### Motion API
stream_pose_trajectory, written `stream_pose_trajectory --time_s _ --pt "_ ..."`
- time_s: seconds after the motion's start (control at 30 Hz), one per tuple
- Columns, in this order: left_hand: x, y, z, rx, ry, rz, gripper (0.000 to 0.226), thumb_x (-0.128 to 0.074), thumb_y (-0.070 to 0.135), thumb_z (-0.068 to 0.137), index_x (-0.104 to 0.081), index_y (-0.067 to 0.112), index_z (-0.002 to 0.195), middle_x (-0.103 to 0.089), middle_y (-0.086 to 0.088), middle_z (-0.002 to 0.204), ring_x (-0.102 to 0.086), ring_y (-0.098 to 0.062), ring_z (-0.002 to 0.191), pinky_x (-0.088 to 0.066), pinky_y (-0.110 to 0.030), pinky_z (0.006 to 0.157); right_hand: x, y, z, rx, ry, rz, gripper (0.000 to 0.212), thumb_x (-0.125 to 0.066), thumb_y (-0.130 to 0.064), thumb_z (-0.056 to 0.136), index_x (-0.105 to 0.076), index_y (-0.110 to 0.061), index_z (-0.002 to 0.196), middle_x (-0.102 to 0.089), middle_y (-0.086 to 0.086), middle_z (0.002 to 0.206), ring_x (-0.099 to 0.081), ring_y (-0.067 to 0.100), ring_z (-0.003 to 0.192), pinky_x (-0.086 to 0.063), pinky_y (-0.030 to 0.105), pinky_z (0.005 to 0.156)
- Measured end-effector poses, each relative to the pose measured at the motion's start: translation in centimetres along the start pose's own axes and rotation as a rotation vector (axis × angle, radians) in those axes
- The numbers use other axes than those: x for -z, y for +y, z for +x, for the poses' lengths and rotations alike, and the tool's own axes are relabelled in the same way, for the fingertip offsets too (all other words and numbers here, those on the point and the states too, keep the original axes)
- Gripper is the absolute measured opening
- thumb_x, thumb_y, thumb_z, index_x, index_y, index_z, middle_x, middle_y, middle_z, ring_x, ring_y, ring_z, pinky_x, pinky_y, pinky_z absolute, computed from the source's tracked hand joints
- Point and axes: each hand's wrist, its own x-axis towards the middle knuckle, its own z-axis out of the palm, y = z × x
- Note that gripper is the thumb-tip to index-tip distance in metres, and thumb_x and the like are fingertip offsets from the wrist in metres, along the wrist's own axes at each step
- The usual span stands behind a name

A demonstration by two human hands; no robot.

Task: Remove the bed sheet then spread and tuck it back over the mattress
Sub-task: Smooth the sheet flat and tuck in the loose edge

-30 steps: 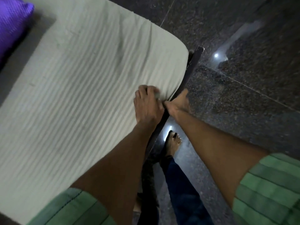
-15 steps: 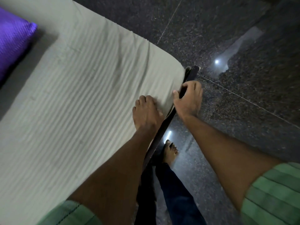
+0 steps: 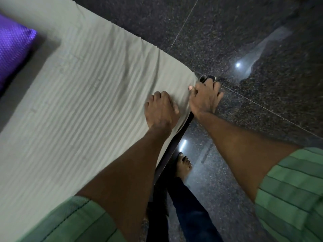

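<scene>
A pale grey-green striped bed sheet (image 3: 83, 105) covers the mattress and wraps over its near right corner. My left hand (image 3: 160, 109) presses palm-down on the sheet near that corner, fingers curled. My right hand (image 3: 205, 98) sits at the corner itself, fingers bent around the sheet's edge where it meets the dark bed frame (image 3: 176, 142). The fingertips of the right hand are hidden over the edge.
A purple pillow (image 3: 12, 48) lies at the far left of the bed. Dark polished granite floor (image 3: 262, 49) surrounds the bed on the right. My bare foot (image 3: 183, 165) and dark trouser leg stand beside the frame.
My right hand has slid along the bed's edge from the side up to the corner. My left hand has stayed pressing on the sheet.
</scene>
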Motion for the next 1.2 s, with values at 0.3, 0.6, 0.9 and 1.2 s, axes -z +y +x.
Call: stream_pose_trajectory --time_s 0.3,0.6,0.9,1.2 --pt "0.0 1.9 1.5 -0.074 -0.027 -0.046 0.026 -0.059 0.032 0.09 -0.061 0.018 0.111 -0.057 -0.005 0.114 -0.054 -0.025 0.106 -0.049 -0.043 0.091 0.7 3.1 0.8 0.043 -0.07 0.053 0.02 -0.056 -0.039 0.101 -0.07 -0.026 0.096 -0.051 0.0 0.117 -0.043 0.026 0.117 -0.039 0.05 0.098" --pt "-0.5 1.9 1.0 -0.121 -0.114 -0.087 0.054 -0.074 0.04 0.08 -0.048 0.022 0.124 -0.041 -0.004 0.127 -0.045 -0.024 0.115 -0.048 -0.043 0.095 0.3 1.5 -0.1 -0.217 -0.08 0.4 0.031 -0.07 -0.019 0.074 -0.045 -0.019 0.094 -0.04 0.009 0.123 -0.048 0.032 0.109 -0.053 0.042 0.079" --pt "-1.9 2.7 0.9 0.017 -0.118 -0.107 0.063 -0.081 0.031 0.07 -0.044 0.029 0.121 -0.034 -0.003 0.133 -0.037 -0.026 0.123 -0.043 -0.046 0.096 0.0 0.8 1.7 -0.334 -0.172 0.285 0.09 -0.082 -0.026 0.058 -0.032 -0.017 0.132 -0.04 0.011 0.138 -0.053 0.039 0.12 -0.054 0.049 0.082" --pt "-0.9 0.8 -0.9 -0.049 -0.147 -0.178 0.047 -0.072 0.024 0.082 -0.052 0.026 0.125 -0.035 -0.004 0.136 -0.037 -0.027 0.125 -0.041 -0.044 0.101 1.6 1.9 -4.3 -0.009 0.003 0.134 0.039 -0.061 -0.012 0.082 -0.057 -0.026 0.118 -0.045 0.005 0.145 -0.044 0.029 0.132 -0.04 0.048 0.101"
